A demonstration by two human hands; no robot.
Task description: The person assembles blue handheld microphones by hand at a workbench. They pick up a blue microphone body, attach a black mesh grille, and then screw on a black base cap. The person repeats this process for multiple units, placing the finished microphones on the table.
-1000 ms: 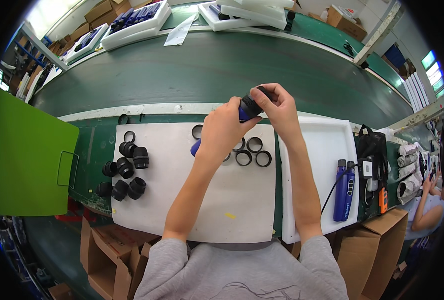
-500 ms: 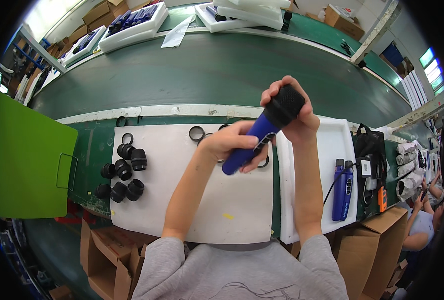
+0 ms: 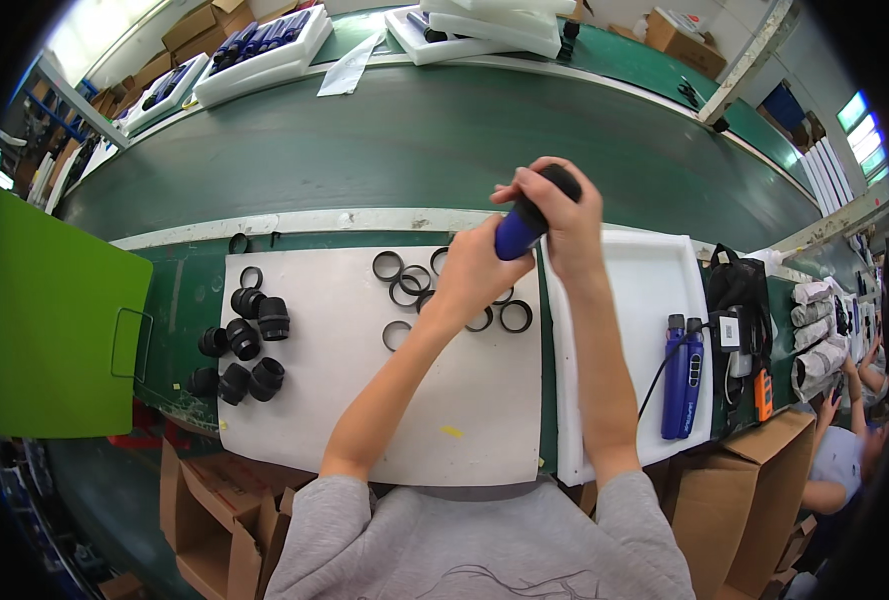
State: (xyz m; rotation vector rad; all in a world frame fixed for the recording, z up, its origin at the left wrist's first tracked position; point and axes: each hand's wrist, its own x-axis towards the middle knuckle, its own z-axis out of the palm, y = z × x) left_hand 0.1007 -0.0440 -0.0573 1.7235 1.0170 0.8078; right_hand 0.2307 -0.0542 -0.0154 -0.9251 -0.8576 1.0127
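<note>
A blue microphone with a black head is held in the air by both hands, above the far right part of the white board. My left hand is closed around its blue body. My right hand wraps the black head, fingers over its top. Several black rings lie on the board beneath and left of my hands. Farther left stands a group of black microphone heads, partly on the board and partly on the green table.
At right, a white foam tray bears two blue microphone bodies, one joined to a black cable. Beside it sit a black bag and an orange device. A green panel stands left; a conveyor belt crosses behind.
The microphone has tipped from a long slanted side view to a steeper, foreshortened one. My left hand has moved up and right, and more black rings now show on the board.
</note>
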